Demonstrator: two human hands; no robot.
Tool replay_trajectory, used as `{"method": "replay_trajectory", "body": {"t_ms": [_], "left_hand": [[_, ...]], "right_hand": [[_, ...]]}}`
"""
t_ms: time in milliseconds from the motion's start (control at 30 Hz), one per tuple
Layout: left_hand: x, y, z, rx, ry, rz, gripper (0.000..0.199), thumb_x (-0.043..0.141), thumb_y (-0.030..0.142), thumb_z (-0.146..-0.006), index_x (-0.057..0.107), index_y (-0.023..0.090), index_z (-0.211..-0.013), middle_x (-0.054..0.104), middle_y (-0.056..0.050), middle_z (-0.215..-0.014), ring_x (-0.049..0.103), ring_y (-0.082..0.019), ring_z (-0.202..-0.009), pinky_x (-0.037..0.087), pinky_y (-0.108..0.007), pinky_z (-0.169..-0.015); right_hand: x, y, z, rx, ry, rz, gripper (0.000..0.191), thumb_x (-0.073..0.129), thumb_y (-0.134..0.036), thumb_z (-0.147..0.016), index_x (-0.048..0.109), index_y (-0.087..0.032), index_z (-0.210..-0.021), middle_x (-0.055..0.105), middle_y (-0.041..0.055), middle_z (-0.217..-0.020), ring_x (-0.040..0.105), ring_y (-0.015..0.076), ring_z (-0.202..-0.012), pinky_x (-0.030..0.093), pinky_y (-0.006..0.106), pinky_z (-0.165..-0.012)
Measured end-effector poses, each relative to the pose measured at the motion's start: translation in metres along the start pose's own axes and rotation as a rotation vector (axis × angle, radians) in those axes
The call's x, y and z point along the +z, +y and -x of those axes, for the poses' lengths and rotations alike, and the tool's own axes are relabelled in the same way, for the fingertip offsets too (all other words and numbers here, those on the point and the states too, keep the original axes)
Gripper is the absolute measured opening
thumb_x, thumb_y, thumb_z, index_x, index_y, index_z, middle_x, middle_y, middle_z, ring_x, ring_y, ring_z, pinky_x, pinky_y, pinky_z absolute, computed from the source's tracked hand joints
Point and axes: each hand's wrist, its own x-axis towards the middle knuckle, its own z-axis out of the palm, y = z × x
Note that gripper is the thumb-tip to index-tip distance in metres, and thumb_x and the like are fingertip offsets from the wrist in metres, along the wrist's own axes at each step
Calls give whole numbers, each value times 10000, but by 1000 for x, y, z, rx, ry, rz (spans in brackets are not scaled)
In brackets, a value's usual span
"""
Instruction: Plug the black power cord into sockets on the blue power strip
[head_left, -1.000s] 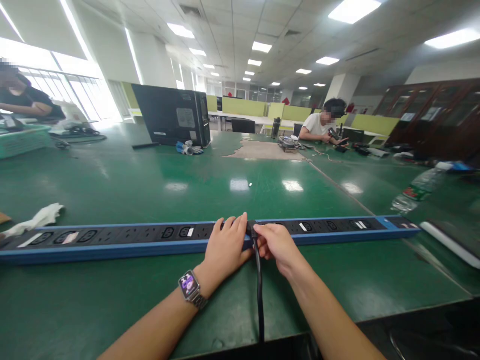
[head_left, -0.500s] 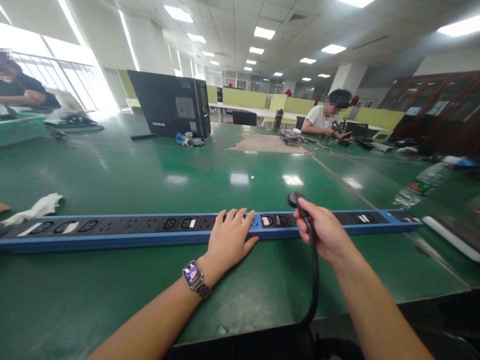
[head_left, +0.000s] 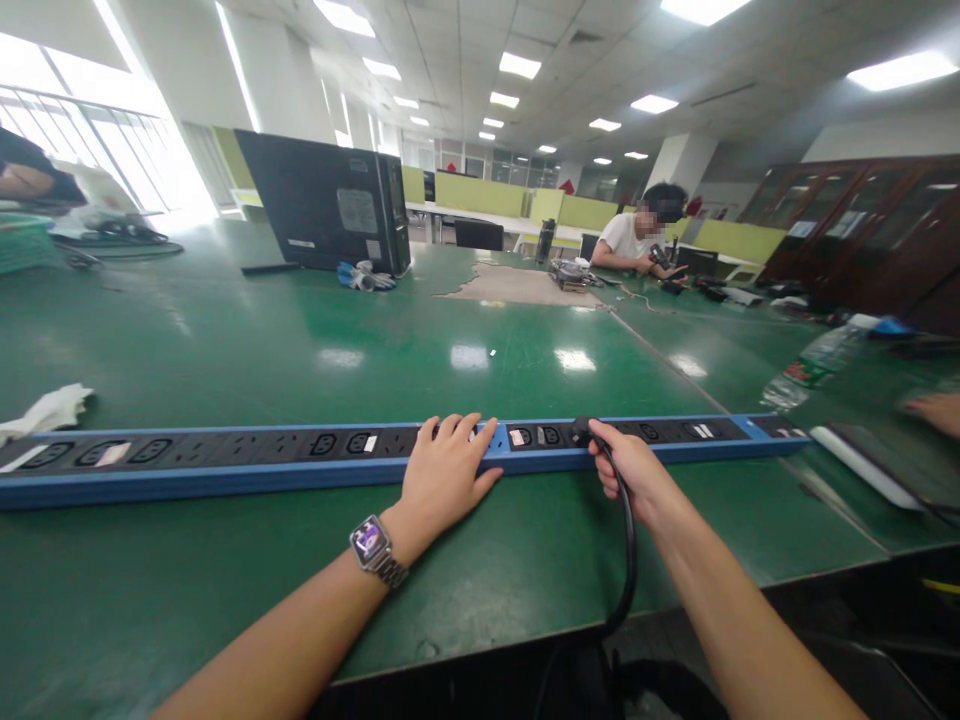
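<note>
A long blue and black power strip [head_left: 262,478] lies across the green table, with several sockets along its top. My left hand [head_left: 448,465] rests flat over its middle, fingers spread, a watch [head_left: 370,543] on the wrist. My right hand [head_left: 631,462] grips a black power plug [head_left: 583,430] at the strip, right of the left hand. Whether the plug's pins sit inside a socket is hidden. Its thick black cable [head_left: 628,560] hangs from the hand and drops over the table's front edge.
A black computer case [head_left: 322,200] stands at the back left, with work gloves [head_left: 365,276] beside it. A plastic bottle [head_left: 817,362] lies at the right, near a dark flat device [head_left: 885,465]. Crumpled white tissue [head_left: 49,410] is at the left. Another person [head_left: 637,235] sits across the table.
My right hand has lowered the plug from above the power strip down onto it. My left hand stays on the strip. The view has shifted slightly, and another person's hand appears at the right edge.
</note>
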Motion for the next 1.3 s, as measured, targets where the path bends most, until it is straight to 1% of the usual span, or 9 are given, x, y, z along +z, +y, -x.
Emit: {"method": "replay_trajectory", "body": {"t_ms": [133, 233, 400, 500, 633, 933, 1100, 1200, 1300], "left_hand": [[0, -1, 0, 7, 13, -10, 542, 581, 438, -887, 495, 209, -1370, 559, -118, -1367, 494, -323, -1217, 340, -515, -1047], [1, -2, 0, 10, 18, -13, 541, 577, 435, -891, 489, 216, -1378, 561, -111, -1367, 494, -319, -1220, 340, -510, -1047], [3, -3, 0, 13, 25, 2, 546, 575, 451, -887, 495, 217, -1373, 558, -114, -1370, 495, -323, -1215, 338, -511, -1045], [3, -3, 1, 6, 31, 9, 540, 583, 449, -880, 503, 225, -1364, 559, -113, -1366, 497, -322, -1211, 334, -509, -1049], [3, -3, 1, 5, 38, 23, 538, 593, 450, -873, 500, 247, -1362, 561, -101, -1364, 498, -313, -1216, 330, -493, -1055], [1, -2, -1, 11, 15, 22, 550, 585, 452, -880, 496, 216, -1369, 561, -115, -1357, 497, -324, -1209, 338, -504, -1041], [0, -3, 0, 7, 7, 24, 550, 585, 456, -875, 500, 213, -1362, 561, -119, -1359, 496, -322, -1207, 337, -511, -1040], [0, -3, -1, -2, -4, 37, 550, 588, 461, -870, 499, 221, -1357, 560, -113, -1361, 492, -320, -1216, 330, -509, -1046], [-2, 0, -2, -30, 16, 93, 707, 616, 493, -843, 386, 198, -1443, 542, -131, -1378, 486, -326, -1231, 330, -510, -1053]], "right_hand": [[6, -3, 4, -5, -14, 39, 340, 583, -380, -872, 507, -178, -610, 392, -68, -326, 307, 64, -261, 206, 176, -299], [-6, -21, 10, -35, -19, -40, 366, 478, -415, -926, 462, -200, -630, 331, -91, -347, 276, 64, -278, 224, 182, -318], [-79, -52, 10, -149, 45, -170, 420, 392, -480, -958, 462, -212, -642, 266, -94, -364, 222, 66, -284, 160, 198, -339], [-121, -44, -3, -53, 69, -32, 426, 372, -435, -955, 440, -217, -595, 235, -89, -360, 205, 69, -290, 156, 209, -361], [-145, -20, -24, 55, 81, 49, 425, 401, -436, -926, 429, -221, -561, 215, -90, -367, 201, 75, -301, 159, 218, -372], [-148, -14, -48, 123, 64, 87, 427, 506, -468, -889, 428, -217, -552, 251, -86, -342, 194, 64, -292, 129, 211, -356], [-150, -18, -44, 62, 96, 95, 408, 491, -456, -893, 432, -225, -563, 241, -87, -339, 191, 67, -282, 133, 215, -340], [-124, -26, -28, -96, 199, 72, 406, 441, -462, -912, 444, -230, -579, 252, -81, -326, 206, 76, -263, 144, 221, -327], [-65, -28, -3, -200, 137, 145, 411, 489, -501, -890, 506, -214, -595, 311, -64, -319, 263, 88, -265, 180, 231, -331]]}}
